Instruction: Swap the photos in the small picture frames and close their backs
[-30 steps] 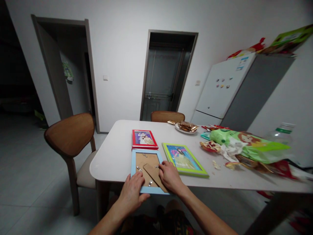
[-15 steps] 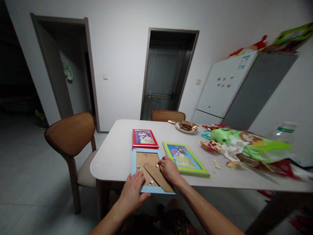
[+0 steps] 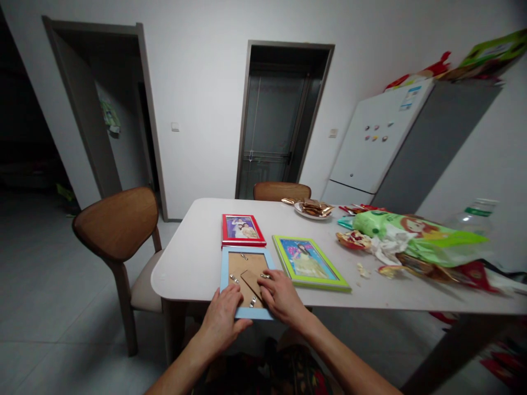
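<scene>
A light blue picture frame [image 3: 224, 269] lies face down at the table's near edge. Its brown backing board [image 3: 235, 263] carries several small metal clips and a brown stand leg [image 3: 250, 278]. My left hand [image 3: 224, 312] grips the frame's lower left corner, fingers on the board's edge and thumb along the near side. My right hand [image 3: 281, 296] is curled over the frame's right side, fingertips by the right metal clip [image 3: 264, 276] and on the stand leg, hiding its lower part. Beyond lies a red picture frame [image 3: 244, 242]; to the right, a green picture frame [image 3: 325, 283]. Both show photos.
A white plate [image 3: 302, 213] of wrapped snacks stands toward the back of the table [image 3: 185, 263]. On the right are a green plastic bag [image 3: 428, 233], crumpled tissue [image 3: 389, 247], fruit peel and a clear bottle [image 3: 473, 216]. A wooden chair [image 3: 119, 222] stands at the left.
My right hand has shifted slightly left and curled further over the stand leg, whose lower end is now hidden. My left hand keeps its place on the frame. The view has tilted slightly.
</scene>
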`<action>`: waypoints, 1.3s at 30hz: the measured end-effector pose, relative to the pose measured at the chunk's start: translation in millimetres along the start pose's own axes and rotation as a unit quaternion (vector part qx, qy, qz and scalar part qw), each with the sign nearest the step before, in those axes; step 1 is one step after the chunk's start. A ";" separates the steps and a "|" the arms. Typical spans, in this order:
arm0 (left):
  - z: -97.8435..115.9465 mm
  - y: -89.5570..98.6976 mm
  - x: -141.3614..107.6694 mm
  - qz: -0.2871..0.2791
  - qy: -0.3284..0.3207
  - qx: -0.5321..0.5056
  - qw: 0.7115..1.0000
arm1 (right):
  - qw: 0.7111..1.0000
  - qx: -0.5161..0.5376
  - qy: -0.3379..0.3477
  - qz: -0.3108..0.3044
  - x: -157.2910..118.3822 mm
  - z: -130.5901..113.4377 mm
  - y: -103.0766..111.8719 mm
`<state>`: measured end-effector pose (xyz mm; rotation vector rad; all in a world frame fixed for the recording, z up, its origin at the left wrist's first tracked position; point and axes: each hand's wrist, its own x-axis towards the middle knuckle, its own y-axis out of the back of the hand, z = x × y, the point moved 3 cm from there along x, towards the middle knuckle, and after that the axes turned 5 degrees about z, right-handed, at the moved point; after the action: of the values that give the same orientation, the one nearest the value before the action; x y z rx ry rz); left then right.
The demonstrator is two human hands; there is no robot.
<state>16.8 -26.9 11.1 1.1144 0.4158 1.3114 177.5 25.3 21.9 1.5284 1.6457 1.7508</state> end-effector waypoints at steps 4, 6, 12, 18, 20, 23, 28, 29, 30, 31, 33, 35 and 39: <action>-2.1 -1.8 0.7 0.000 0.001 -0.007 1.000 | 0.994 0.063 0.090 -0.015 -15.4 -25.7 3.1; -3.7 -3.2 1.2 0.003 -0.005 -0.009 1.000 | 0.991 0.076 0.111 -0.019 -19.1 -31.7 4.9; -5.3 -3.6 1.7 0.007 -0.013 -0.007 1.000 | 0.989 0.088 0.118 -0.017 -20.1 -29.7 3.7; -4.3 -2.6 1.4 0.003 -0.002 -0.020 1.000 | 0.989 0.096 0.104 -0.037 -16.2 -30.8 6.0; -4.4 -2.5 1.6 0.010 -0.002 -0.031 0.999 | 0.989 0.103 0.094 -0.042 -9.9 -32.4 5.1; -5.0 -2.4 2.2 0.029 -0.010 -0.051 0.998 | 0.991 0.105 0.072 -0.040 5.7 -33.3 -3.2; -6.3 -0.7 2.9 0.060 -0.017 -0.071 0.996 | 0.995 0.059 0.046 -0.064 33.3 -32.9 -24.7; -6.1 -0.2 2.8 0.062 -0.017 -0.074 0.995 | 0.995 0.050 0.050 -0.072 36.5 -33.2 -27.5; -5.8 0.2 2.7 0.062 -0.017 -0.077 0.995 | 0.995 0.043 0.054 -0.076 38.8 -33.4 -29.4; -5.4 0.5 2.5 0.062 -0.017 -0.079 0.995 | 0.994 0.037 0.059 -0.079 40.1 -33.7 -30.4; -5.1 0.5 2.0 0.063 -0.015 -0.083 0.994 | 0.994 0.030 0.069 -0.079 40.9 -33.9 -30.7; -5.5 -0.7 1.7 0.065 -0.012 -0.085 0.994 | 0.994 0.022 0.073 -0.082 40.4 -33.9 -30.0; -7.1 -3.4 1.7 0.064 -0.011 -0.090 0.994 | 0.992 0.023 0.077 -0.096 38.8 -35.8 -28.4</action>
<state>13.6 -22.0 5.6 1.0158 0.2088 1.4178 120.9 45.0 24.2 1.2329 1.8512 1.7762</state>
